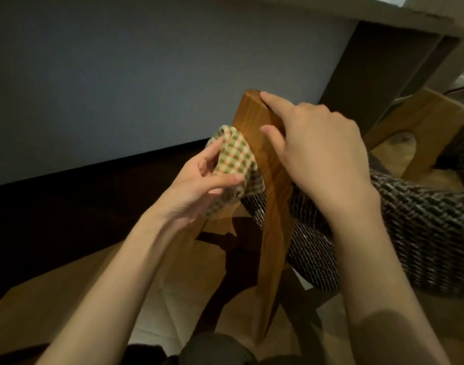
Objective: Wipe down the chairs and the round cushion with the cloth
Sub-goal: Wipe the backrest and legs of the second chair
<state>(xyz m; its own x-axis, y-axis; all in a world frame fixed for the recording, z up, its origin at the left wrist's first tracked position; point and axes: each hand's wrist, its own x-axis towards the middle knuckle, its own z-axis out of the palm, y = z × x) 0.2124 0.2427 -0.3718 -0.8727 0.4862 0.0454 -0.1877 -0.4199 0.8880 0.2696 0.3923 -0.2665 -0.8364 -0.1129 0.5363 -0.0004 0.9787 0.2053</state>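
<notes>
A wooden chair point(273, 206) with a dark woven seat pad point(423, 233) fills the centre and right. Its upright wooden board rises to a squared top near the middle of the view. My left hand point(199, 185) grips a green, cream and orange checked cloth point(233, 154) and holds it against the left face of that board. My right hand point(317, 154) rests on the board's top and right edge, the index finger stretched toward the top corner and the thumb lying on the front face.
A grey wall point(146, 88) with a dark skirting strip runs behind the chair. A second wooden chair frame point(423, 122) stands at the right under a grey table edge point(383, 11). Wood floor point(67, 285) lies below, with a dark round object point(212, 349) at the bottom.
</notes>
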